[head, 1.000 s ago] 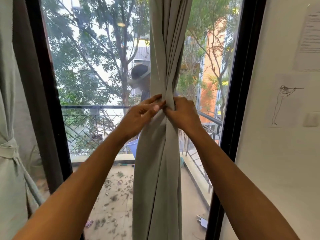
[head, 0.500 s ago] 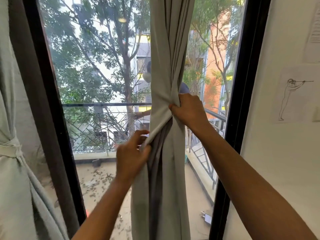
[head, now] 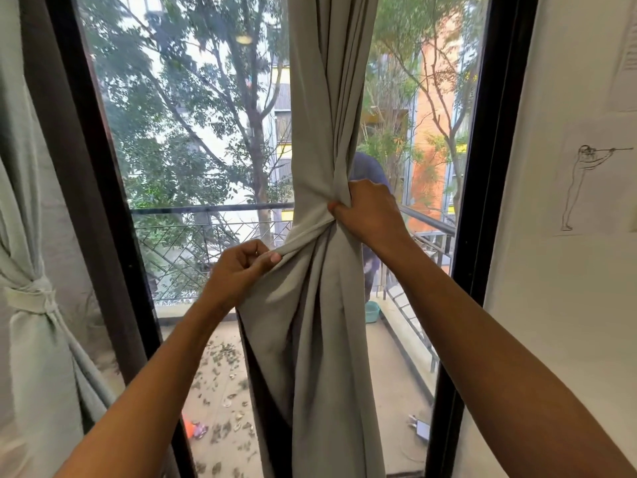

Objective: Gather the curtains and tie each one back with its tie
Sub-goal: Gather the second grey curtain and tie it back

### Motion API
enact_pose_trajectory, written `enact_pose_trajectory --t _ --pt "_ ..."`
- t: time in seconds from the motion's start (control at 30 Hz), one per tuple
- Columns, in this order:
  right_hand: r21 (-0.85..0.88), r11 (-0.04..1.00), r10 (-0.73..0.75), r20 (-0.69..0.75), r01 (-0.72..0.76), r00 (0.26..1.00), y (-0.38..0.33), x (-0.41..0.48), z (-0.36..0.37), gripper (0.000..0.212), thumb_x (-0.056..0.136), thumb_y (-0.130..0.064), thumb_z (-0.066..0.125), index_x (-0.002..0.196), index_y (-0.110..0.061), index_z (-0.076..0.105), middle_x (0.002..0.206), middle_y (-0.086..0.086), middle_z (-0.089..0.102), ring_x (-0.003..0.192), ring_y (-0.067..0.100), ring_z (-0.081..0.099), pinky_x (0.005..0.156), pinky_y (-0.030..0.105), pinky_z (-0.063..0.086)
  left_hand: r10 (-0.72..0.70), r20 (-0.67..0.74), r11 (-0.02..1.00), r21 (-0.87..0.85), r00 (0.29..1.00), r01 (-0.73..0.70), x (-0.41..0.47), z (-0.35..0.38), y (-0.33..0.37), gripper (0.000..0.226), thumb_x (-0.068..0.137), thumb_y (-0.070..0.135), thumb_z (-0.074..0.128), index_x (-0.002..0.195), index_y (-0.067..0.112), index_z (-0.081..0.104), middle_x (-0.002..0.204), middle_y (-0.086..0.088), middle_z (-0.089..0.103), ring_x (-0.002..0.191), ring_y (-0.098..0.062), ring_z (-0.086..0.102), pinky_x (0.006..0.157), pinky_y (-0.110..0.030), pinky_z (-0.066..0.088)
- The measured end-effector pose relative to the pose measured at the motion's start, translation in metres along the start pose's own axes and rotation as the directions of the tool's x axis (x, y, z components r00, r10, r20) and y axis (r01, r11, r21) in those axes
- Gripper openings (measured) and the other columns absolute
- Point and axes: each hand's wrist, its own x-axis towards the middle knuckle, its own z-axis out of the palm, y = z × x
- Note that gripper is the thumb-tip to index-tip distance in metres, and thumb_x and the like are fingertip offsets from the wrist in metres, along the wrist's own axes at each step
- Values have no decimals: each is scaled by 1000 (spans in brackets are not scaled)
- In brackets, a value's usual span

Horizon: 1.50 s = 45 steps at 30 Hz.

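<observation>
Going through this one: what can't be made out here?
Head view:
- Right hand: fingertips buried in folds of the middle curtain.
- Strip the left hand pinches: tie or fold, cannot tell.
- Left curtain: cut by the left edge.
- Wall paper: text too small, cut by the right edge.

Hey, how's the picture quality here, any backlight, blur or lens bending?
Head view: daylight backlights the gathered grey-green fabric curtain, shading its folds; head view's left edge smears the tied pale green curtain; head view's wide lens bows the black window frame.
</observation>
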Motion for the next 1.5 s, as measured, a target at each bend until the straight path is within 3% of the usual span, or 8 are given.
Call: enact_pose_trajectory --t 0.27,0.4,0.53,0.77,0.9,1.0,1.2,1.5 --pt "4 1000 -2 -14 2 1000 5 -3 -6 33 89 -27 55 107 -2 67 106 18 67 101 33 60 87 38 48 171 -36 688 719 985 -93 -79 1 -89 28 75 37 49 102 32 55 67 -4 66 62 -30 66 52 -27 35" --pt "-2 1000 14 -51 -14 999 8 -1 -4 32 88 -26 56 107 -3 66 105 19 67 101 34 59 84 34 46 -309 -274 578 706 911 409 -114 -25 -145 36 78 16 61 110 32 67 103 -2 74 96 -26 69 67 -29 45" --pt "-15 999 36 -73 -37 997 7 1 2 32 89 -25 54 108 -3 65 104 19 67 101 35 59 82 35 46 -686 -161 237 873 710 427 -136 -39 -169 19 75 24 59 91 29 67 100 3 71 95 -19 66 71 -27 50" --pt "3 1000 26 -77 -26 997 -2 0 14 32 89 -27 53 107 -3 65 105 18 66 99 34 60 84 37 48 -364 -71 514 816 929 264 -70 8 -72 23 83 43 68 105 36 70 100 8 72 94 -16 69 69 -27 51" --pt "53 999 -10 -7 11 1000 4 0 10 35 91 -29 54 115 -4 64 110 19 66 104 34 60 88 39 47 -22 35 981 191 999 15 -21 41 30 38 85 9 71 121 20 63 107 4 70 91 1 68 83 -23 56" --pt "108 992 -66 57 60 996 6 0 6 34 90 -32 57 115 -9 65 109 16 68 102 31 62 88 38 48 55 -24 984 -170 998 -58 12 47 91 45 87 12 63 128 27 53 114 5 68 94 -4 68 78 -21 56" --pt "245 964 -141 143 103 980 6 -1 -5 33 88 -28 62 118 -13 60 112 11 68 104 29 62 88 42 48 13 -125 999 49 992 -7 60 57 138 42 81 54 68 110 24 63 83 -3 70 68 -26 67 59 -44 56" --pt "322 947 -28 107 -8 994 21 -7 -11 16 92 -22 54 101 -13 65 90 1 67 87 21 63 79 32 48 -169 -354 956 -288 920 65 71 24 93 25 90 12 55 75 21 72 65 2 71 58 -15 65 52 -25 51"
